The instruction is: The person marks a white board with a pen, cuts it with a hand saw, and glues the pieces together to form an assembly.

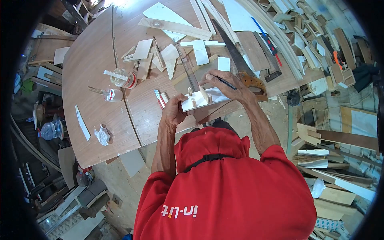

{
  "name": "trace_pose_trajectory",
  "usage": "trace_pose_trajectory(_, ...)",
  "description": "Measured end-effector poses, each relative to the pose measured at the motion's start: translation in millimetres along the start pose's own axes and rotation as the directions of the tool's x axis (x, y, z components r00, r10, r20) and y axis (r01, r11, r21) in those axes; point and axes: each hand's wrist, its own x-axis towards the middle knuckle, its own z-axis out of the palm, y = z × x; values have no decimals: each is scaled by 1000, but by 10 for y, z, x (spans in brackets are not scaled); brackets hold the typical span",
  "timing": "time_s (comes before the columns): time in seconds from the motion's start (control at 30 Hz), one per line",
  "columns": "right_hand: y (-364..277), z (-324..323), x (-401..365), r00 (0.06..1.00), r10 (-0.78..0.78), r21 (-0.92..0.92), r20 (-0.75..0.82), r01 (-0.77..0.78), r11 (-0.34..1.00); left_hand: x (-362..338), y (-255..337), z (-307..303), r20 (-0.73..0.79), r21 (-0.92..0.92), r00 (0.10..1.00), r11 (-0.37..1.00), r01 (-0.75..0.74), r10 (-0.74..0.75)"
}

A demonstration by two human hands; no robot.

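Note:
My left hand [174, 113] grips the near left end of a small white board [197, 102] that lies at the edge of the brown workbench [94, 72]. Small upright wooden blocks [191, 97] stand on this board. My right hand [227, 83] rests over the board's far end, its fingertips on one wooden block [205, 94], with a dark pencil [226, 83] held between the fingers. A steel ruler [189, 75] lies just beyond the board.
A hand saw [234, 54] lies right of my hands. Wood offcuts [145, 54], a glue jar [122, 78], a small bottle [112, 95] and crumpled paper [103, 135] sit on the bench. Scrap timber piles [320, 36] fill the right side and floor.

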Motion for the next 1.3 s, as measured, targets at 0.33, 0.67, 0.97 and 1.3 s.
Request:
trace_pose_trajectory(0.33, -247, 29, -311, 986, -99, 55, -131, 107, 993, 49, -22, -118, 14, -100, 1000, 995, 6, -5)
trace_pose_trajectory(0.67, -204, 139, -333, 955, -271, -2, -124, 272, 962, 65, -78, -230, 14, -136, 1000, 991, 20, -18)
trace_pose_trajectory(0.97, -230, 167, -342, 960, -230, 140, -159, 253, 957, 34, -126, -306, 32, -180, 999, 983, -23, 29)
trace_pose_trajectory(1.3, -172, 437, -330, 858, -172, 145, -484, 273, 951, -38, -237, -625, 265, -416, 951, 908, -38, 161)
